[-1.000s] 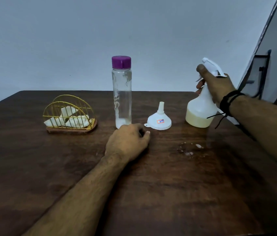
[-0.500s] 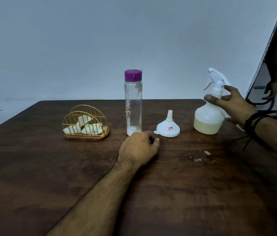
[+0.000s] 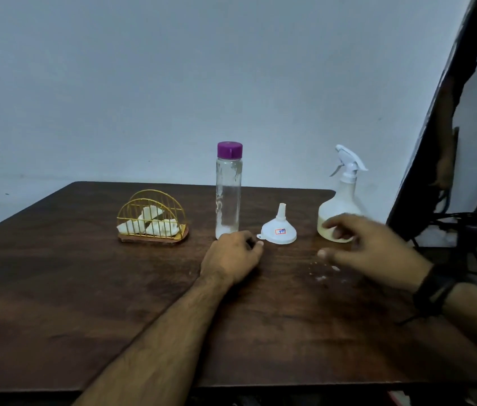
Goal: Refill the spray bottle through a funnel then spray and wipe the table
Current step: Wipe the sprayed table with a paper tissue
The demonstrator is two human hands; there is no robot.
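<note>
A dark wooden table (image 3: 55, 288) with a worn, streaky grain fills the room's near half, pushed up against a plain pale wall (image 3: 143, 83). Along its far side stand a gold wire holder (image 3: 152, 219) stuffed with white napkins (image 3: 155, 224), a tall clear bottle (image 3: 228, 194) with a purple cap (image 3: 230, 150) and only a trace of liquid at the bottom, a white funnel (image 3: 278, 230) resting mouth-down with its spout up, and the spray bottle (image 3: 341, 197), upright near the right corner, with pale yellowish liquid low in its body. A few wet droplets (image 3: 326, 272) speckle the wood in front of the spray bottle. The left hand (image 3: 231, 257) rests on the table as a loose fist, just in front of the clear bottle and beside the funnel, holding nothing. The right hand (image 3: 372, 249), blurred, hangs above the droplets with fingers spread and empty, in front of the spray bottle's base and apart from it; a black band (image 3: 433, 288) circles the wrist. At the right, a dark frame (image 3: 436, 127) leans, with a black stand (image 3: 471, 238) past the table edge.
</note>
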